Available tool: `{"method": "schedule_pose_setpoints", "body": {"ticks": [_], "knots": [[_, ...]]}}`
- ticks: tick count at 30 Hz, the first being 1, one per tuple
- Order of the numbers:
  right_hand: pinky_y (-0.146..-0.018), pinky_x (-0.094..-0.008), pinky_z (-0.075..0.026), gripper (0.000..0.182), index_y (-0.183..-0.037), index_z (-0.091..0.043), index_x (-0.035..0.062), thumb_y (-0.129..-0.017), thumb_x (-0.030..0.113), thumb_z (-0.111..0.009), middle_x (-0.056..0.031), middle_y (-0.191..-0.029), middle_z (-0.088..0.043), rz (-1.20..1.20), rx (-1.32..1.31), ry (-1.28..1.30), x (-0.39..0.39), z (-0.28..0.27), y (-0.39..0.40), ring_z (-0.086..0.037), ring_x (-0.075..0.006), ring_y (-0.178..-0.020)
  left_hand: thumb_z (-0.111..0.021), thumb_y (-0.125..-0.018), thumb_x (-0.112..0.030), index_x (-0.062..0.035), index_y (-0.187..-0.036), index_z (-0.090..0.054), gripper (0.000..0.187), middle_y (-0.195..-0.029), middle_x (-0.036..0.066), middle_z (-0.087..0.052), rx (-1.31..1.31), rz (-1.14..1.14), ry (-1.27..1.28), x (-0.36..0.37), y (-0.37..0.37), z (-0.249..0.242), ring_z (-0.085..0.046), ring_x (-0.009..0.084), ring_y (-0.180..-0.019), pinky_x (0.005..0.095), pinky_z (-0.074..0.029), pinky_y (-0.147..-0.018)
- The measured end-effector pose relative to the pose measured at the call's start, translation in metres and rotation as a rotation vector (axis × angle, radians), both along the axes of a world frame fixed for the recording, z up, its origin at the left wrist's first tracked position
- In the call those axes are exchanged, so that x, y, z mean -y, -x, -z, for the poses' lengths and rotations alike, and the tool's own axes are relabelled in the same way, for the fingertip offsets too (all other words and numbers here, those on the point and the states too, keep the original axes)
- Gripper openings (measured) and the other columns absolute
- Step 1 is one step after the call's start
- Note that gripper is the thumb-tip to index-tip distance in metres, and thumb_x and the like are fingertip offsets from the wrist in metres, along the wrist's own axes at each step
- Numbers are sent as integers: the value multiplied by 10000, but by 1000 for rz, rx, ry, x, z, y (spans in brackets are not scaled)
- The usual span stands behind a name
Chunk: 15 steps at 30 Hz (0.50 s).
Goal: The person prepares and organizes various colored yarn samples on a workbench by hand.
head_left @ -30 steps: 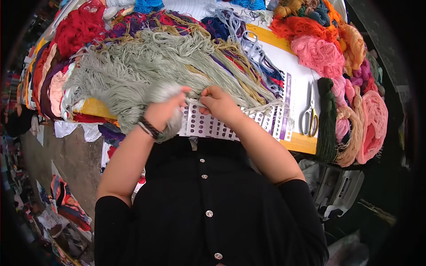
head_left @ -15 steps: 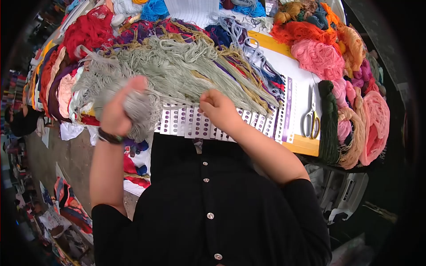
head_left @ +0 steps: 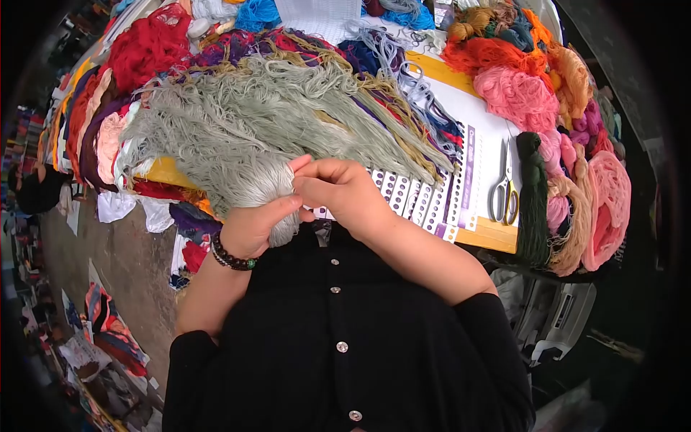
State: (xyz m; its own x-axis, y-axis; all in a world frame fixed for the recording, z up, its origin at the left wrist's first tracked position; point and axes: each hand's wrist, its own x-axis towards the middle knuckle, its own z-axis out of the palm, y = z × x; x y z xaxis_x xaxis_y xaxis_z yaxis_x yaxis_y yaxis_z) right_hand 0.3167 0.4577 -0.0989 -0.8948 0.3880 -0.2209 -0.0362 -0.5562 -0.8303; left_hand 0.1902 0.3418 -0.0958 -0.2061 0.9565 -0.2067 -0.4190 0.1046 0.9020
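Note:
A bundle of silvery grey thread (head_left: 263, 180) is gathered in my left hand (head_left: 248, 229), closed round its looped end near my body. The thumb lies across the strands. My right hand (head_left: 344, 193) meets it from the right, thumb and fingers pinched at the bundle's edge; the exact strand between them is too fine to make out. Behind both hands spreads a large heap of grey-green thread (head_left: 266, 108), joined to the bundle. White cards with rows of holes (head_left: 414, 198) carry thread ends just right of my right hand.
Scissors (head_left: 506, 194) lie on the right of the table beside a dark green skein (head_left: 533, 201). Pink skeins (head_left: 515, 97) and orange thread (head_left: 486, 57) crowd the right edge. Red thread (head_left: 150, 47) is piled at the back left. A white sheet (head_left: 320, 20) stands at the back.
My left hand has brought the grey bundle right and toward my body, its blur gone. My right hand has shifted slightly left and down, and both hands now meet at the bundle.

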Motion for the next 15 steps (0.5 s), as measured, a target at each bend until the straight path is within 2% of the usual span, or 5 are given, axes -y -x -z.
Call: {"method": "schedule_pose_setpoints", "body": {"ticks": [1,3,6,10,15], "knots": [[-612,-235,-454,142,-881,-615,-57,-845,77,-586,-54,-787,-601,-1,0,0,1,-1,0,-555,-106,-654,-539,-844,-35,28,-1307,-413,484,-1145,77,-560,0,-1,0,0,1,-2,-559,126,-969,268,-492,-765],[-681,-234,-468,121,-887,-621,-48,-839,59,-590,-77,-918,-615,119,-31,-102,3,-2,0,-572,-105,-727,-536,-846,-45,24,-1271,-456,439,-1093,74,-587,-87,-39,26,0,1,-7,-575,125,-957,237,-506,-662],[-730,-233,-469,107,-891,-629,-41,-834,43,-594,-90,-1011,-606,102,-47,-124,2,3,-1,-573,-95,-784,-528,-846,-46,24,-1240,-487,403,-1035,72,-609,-30,-80,94,0,2,-12,-599,135,-910,232,-508,-598],[-729,-236,-473,108,-895,-636,-37,-833,42,-595,-86,-996,-616,111,-37,-82,2,-1,-3,-576,-90,-775,-521,-848,-46,30,-1239,-484,400,-1012,75,-615,-14,-93,81,0,0,-12,-612,142,-867,238,-514,-592],[-726,-240,-469,137,-886,-635,-52,-816,62,-605,-72,-829,-645,101,50,-57,0,3,-4,-583,-103,-796,-512,-851,-41,46,-1237,-479,397,-1039,84,-604,-18,-84,57,-1,-2,-9,-612,159,-874,238,-516,-600]]}}
